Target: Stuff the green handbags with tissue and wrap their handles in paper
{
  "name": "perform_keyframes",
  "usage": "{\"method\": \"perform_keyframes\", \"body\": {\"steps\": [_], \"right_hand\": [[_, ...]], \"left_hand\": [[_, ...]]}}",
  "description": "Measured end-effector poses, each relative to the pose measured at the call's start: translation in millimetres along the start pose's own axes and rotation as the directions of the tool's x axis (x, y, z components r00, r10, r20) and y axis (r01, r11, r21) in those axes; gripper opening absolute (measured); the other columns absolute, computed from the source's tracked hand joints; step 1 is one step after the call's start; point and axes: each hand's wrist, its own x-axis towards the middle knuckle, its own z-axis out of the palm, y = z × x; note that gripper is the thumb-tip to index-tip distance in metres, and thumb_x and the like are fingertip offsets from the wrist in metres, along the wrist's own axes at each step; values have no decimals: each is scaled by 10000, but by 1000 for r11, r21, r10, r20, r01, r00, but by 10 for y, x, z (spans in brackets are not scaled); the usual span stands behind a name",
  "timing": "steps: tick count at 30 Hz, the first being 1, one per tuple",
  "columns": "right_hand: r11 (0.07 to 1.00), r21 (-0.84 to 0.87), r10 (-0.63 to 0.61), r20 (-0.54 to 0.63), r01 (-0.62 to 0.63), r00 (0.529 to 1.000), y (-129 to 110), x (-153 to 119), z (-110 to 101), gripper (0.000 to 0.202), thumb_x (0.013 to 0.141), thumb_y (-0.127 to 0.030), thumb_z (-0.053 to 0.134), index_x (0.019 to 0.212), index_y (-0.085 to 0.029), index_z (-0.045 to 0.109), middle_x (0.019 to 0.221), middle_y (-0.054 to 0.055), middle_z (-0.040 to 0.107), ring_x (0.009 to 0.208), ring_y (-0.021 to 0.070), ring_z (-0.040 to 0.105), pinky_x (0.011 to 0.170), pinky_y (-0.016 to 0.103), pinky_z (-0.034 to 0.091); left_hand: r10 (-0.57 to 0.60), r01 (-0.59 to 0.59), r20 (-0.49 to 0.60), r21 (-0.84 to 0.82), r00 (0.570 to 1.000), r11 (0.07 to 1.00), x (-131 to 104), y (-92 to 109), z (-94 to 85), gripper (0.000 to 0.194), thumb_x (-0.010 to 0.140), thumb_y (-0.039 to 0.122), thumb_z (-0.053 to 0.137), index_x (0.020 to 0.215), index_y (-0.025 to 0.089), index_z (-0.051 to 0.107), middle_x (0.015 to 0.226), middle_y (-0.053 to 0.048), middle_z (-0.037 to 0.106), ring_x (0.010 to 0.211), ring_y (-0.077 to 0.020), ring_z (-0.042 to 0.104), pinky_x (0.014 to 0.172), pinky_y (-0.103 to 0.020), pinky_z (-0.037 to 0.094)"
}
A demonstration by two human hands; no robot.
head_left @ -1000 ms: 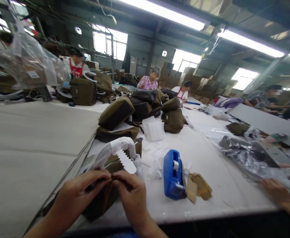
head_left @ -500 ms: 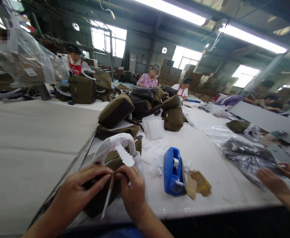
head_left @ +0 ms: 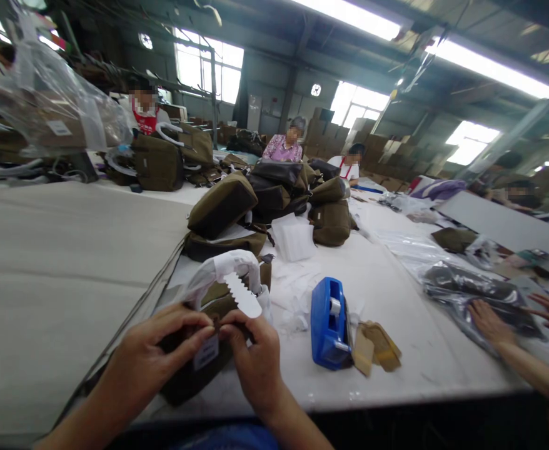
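An olive-brown bag stands at the table's front edge, its handle wrapped in white material. A white strip with a notched edge hangs from that handle. In front of the bag is a tag with a white printed label, its print too small to read. My left hand pinches the tag's top edge between thumb and forefinger. From the other side, my right hand is closed in a pinch at the same spot, its fingertips almost touching the left ones. What exactly lies between the fingertips is partly hidden.
Right of the bag stands a blue tape dispenser, with brown card tags beside it. Behind are piled bags and white foam sheets. A co-worker's hands rest by a plastic-wrapped bag at right.
The tag has turned from edge-on so that its white label faces me. Both my hands stay pinched at its top. The co-worker's hand has moved left onto the plastic-wrapped bag.
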Motion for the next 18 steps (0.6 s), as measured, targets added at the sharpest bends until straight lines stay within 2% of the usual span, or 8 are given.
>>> {"method": "perform_keyframes", "body": {"steps": [9,14,18], "right_hand": [[980,-94,-176,-22,174,984,-40,11,-16,98,1046,-213,746,974,-257,797,920,-3,831,847,164,783,819,243,629],[977,-115,-183,-27,179,983,-43,15,-22,105,1054,-240,747,965,-262,799,904,-9,830,823,159,783,800,239,635],[974,-114,-201,-48,195,978,-49,25,-19,102,1049,-234,756,958,-257,797,897,-10,828,828,157,791,804,224,636]], "left_hand": [[20,-21,29,28,999,999,7,-23,7,336,921,625,795,842,306,868,820,37,836,715,-119,808,707,-101,596],[8,-11,53,52,999,999,-14,-56,12,367,945,627,759,843,289,862,823,22,833,718,-140,806,706,-138,610],[32,-35,43,58,999,998,-3,-35,-4,353,944,615,765,824,295,852,802,37,824,696,-123,797,691,-119,594]]}}
